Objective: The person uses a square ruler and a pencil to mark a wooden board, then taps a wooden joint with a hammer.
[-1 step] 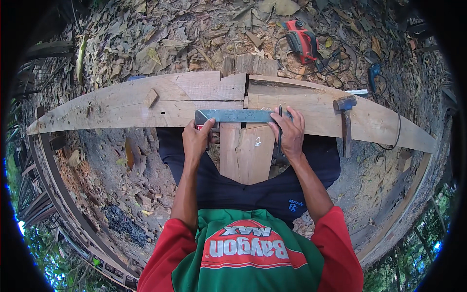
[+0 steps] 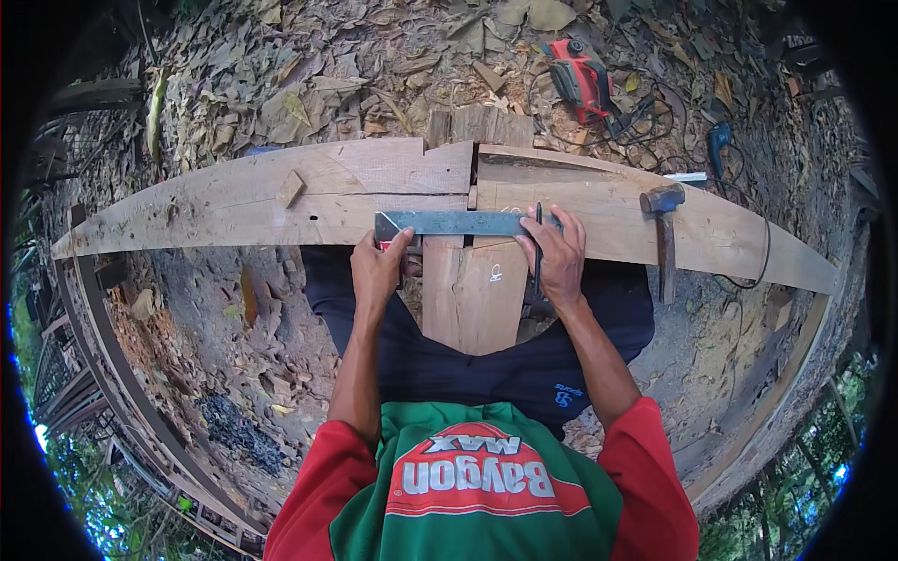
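Observation:
A try square (image 2: 458,222) lies with its metal blade across the wooden boards, over the seam at their middle. My left hand (image 2: 376,266) is closed round its red and dark stock at the blade's left end. At the other end, the fingertips of my right hand (image 2: 559,252) rest on the blade. A dark, slim pencil (image 2: 538,248) stands upright between the fingers of that hand. Beneath lies the left curved board (image 2: 243,201), meeting the right curved board (image 2: 617,210) at a dark gap. A short plank (image 2: 491,294) with a white mark runs from the joint toward me.
A hammer (image 2: 664,224) rests on the right board, and a small wood block (image 2: 291,188) on the left one. Beyond them, a red power planer (image 2: 582,84) and a blue corded tool (image 2: 718,148) lie on leaf litter. Curved timbers (image 2: 140,393) flank me.

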Demonstrator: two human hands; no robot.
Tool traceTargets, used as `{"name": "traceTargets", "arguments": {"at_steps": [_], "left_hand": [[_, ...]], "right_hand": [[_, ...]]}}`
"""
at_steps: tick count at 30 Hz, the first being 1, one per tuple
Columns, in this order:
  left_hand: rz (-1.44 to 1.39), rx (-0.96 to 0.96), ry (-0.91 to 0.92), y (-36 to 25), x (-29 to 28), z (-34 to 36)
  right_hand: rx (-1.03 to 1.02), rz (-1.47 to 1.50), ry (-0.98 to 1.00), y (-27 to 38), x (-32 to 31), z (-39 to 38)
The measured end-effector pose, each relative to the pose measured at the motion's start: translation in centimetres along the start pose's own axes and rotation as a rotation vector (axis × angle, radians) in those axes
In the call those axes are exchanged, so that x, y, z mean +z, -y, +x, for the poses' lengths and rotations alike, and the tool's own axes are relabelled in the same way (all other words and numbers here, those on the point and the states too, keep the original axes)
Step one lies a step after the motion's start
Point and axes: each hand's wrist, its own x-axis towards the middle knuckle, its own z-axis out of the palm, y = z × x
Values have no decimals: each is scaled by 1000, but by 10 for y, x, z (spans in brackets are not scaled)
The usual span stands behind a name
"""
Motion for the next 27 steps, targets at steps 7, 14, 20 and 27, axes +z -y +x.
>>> {"name": "traceTargets", "arguments": {"at_steps": [7, 14, 20, 27], "left_hand": [[250, 65, -59, 2, -2, 3], [249, 50, -54, -2, -2, 0], [214, 24, -48, -6, -1, -1], [224, 48, -63, -2, 0, 1]], "right_hand": [[-1, 3, 14, -1, 1, -1], [10, 9, 8, -1, 2, -2], [22, -4, 3, 0, 1, -2], [15, -4, -6, 0, 2, -2]]}}
